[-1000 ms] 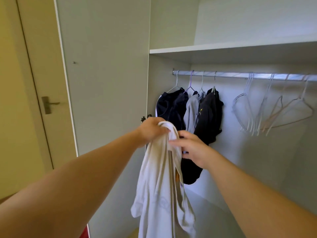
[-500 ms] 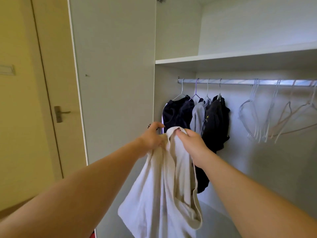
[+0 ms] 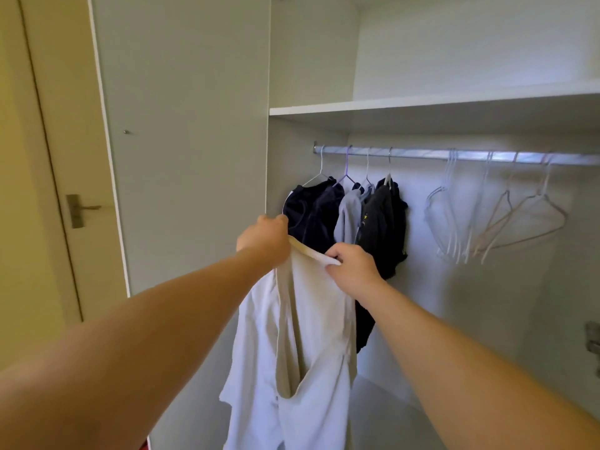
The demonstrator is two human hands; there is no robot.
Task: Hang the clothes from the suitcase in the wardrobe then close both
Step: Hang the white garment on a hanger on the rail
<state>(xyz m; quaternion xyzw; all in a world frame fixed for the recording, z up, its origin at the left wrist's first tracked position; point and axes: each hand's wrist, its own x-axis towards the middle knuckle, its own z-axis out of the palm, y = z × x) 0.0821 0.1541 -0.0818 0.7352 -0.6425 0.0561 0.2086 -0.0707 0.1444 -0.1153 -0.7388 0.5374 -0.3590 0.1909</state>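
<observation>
A white garment with a beige neck band (image 3: 302,345) hangs in front of the open wardrobe. My left hand (image 3: 264,240) grips the band's left end and my right hand (image 3: 352,269) pinches its right end, stretching the band between them. Behind it, a metal rail (image 3: 454,156) carries two dark garments (image 3: 316,209) and a grey one (image 3: 349,212) on hangers at its left end. Several empty hangers (image 3: 493,219) hang further right on the rail. The suitcase is out of view.
The wardrobe's left door (image 3: 181,141) stands open beside my left arm. A white shelf (image 3: 422,103) runs above the rail. A room door with a metal handle (image 3: 78,209) is at the far left. A hinge (image 3: 592,342) shows at the right edge.
Both hands have moved apart along the neck band, spreading the garment's opening wider. The garment has risen slightly toward the rail.
</observation>
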